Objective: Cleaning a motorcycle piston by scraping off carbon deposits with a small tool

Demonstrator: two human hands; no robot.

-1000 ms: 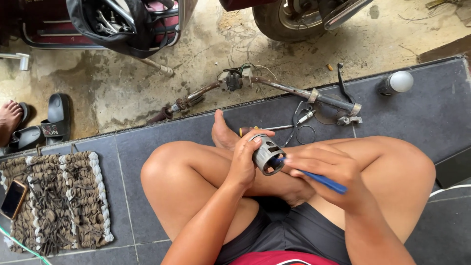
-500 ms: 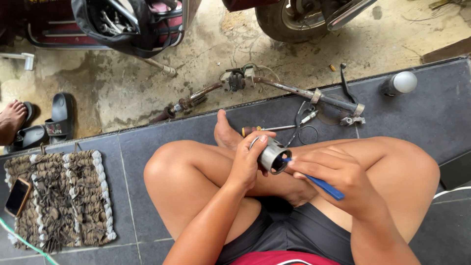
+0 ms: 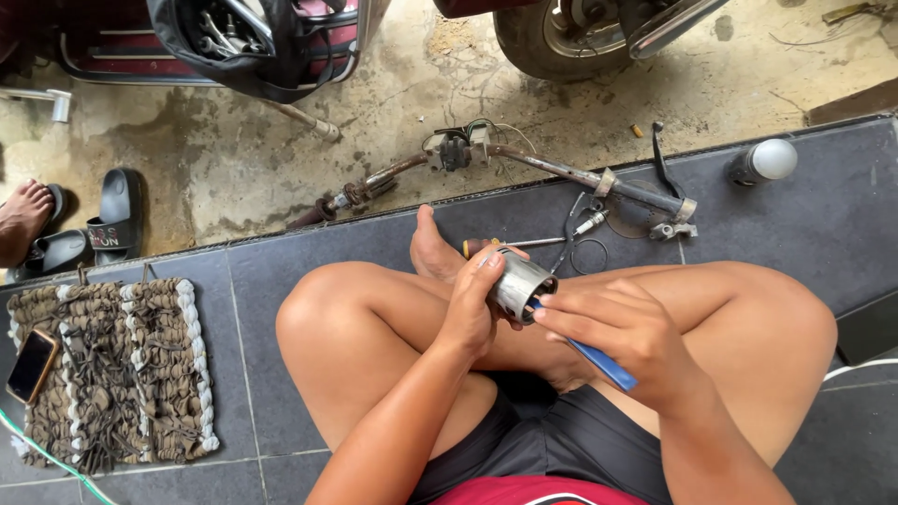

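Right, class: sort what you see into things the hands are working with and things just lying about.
In hand:
left hand holding the metal cylinder
right hand holding the blue-handled tool at the cylinder's open end

Lying about:
handlebar
screwdriver
woven mat
phone
sandals
light bulb

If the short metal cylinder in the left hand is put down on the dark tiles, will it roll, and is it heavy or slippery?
The metal cylinder is round and smooth-walled, so on its side it would probably roll across the dark tiles. It looks like solid metal, likely heavy for its size. The left hand wraps it closely, and its shiny surface suggests it may be slippery.
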